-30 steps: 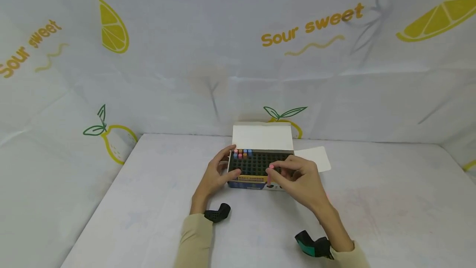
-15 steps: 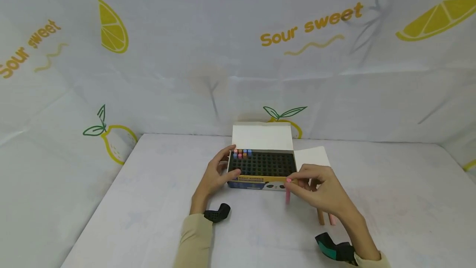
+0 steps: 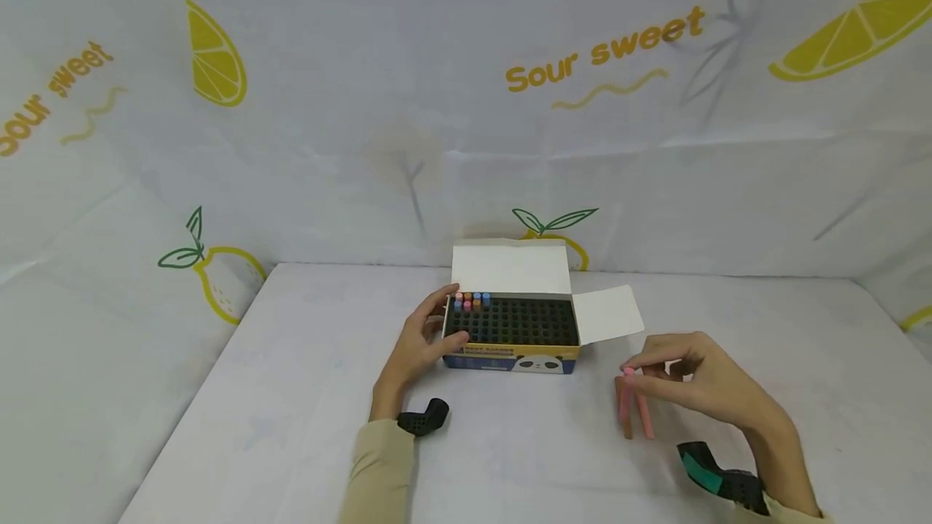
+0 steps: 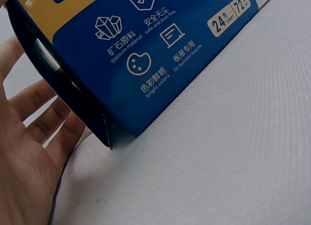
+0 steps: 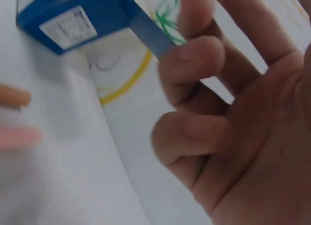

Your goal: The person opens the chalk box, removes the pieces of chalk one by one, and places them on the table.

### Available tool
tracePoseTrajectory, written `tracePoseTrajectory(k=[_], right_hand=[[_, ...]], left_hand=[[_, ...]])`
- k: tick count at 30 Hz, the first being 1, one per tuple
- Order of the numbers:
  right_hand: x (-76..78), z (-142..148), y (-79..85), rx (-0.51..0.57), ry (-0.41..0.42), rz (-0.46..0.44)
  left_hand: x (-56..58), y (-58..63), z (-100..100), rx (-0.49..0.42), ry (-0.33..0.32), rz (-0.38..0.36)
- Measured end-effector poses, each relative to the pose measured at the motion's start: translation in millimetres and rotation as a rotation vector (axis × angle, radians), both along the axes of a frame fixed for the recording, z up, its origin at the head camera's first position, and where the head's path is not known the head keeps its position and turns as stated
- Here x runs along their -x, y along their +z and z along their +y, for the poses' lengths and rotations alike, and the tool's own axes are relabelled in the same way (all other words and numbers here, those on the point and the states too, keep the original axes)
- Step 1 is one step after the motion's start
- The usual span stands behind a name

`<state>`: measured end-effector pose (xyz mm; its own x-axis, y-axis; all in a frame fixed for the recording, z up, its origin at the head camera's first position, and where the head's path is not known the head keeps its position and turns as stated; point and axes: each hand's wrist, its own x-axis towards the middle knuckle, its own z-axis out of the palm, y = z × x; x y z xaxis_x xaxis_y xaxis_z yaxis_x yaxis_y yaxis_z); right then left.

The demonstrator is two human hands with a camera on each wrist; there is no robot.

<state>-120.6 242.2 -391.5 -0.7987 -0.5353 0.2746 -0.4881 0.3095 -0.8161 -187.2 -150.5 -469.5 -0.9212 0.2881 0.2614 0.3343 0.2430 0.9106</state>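
My left hand (image 3: 417,346) holds the left end of a chalk box (image 3: 484,361), thumb on its front rim and fingers round the far side. The box's black holder (image 3: 539,320) has rows of holes; several coloured chalks (image 3: 476,298) stand at its back left. Right of the box, my right hand (image 3: 695,372) pinches a pink chalk (image 3: 625,407) by its top, held nearly upright. Just behind it lie a brown chalk (image 3: 628,432) and a paler pink chalk (image 3: 646,419). In the right wrist view, the right hand's other fingers are loosely curled; the held chalk is out of that frame.
The box's white lid (image 3: 512,269) stands raised at the back, and a white side flap (image 3: 610,314) sticks out to the right. A white cloth (image 3: 524,459) covers the table, meeting a lemon-printed backdrop (image 3: 349,144) behind the box.
My right hand has carried the pink chalk from over the front of the box rightward and toward me, to the two chalks on the table. The left hand stays on the box.
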Motion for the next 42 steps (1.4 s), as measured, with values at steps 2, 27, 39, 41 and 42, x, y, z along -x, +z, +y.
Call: tracePoseTrajectory(k=[2,27,39,41,42], right_hand=[[-1.0,11,-1.3,-0.025,0.007,-0.05],[3.6,58,-24.0,-0.152,-0.025,-0.286],[4.6,52,-33.9,-0.213,-0.158,-0.159],[4.7,50,-34.8,-0.225,-0.166,-0.154],[4.5,50,-35.0,-0.232,-0.173,-0.156]], left_hand=[[0.0,0.6,0,0.0,0.0,0.003],[1.7,-1.3,-2,-0.035,-0.009,0.011],[1.1,-2.3,-1,-0.03,-0.01,0.011],[1.2,-2.2,-1,-0.029,-0.013,0.015],[1.2,-2.2,0,-0.028,-0.014,0.017]])
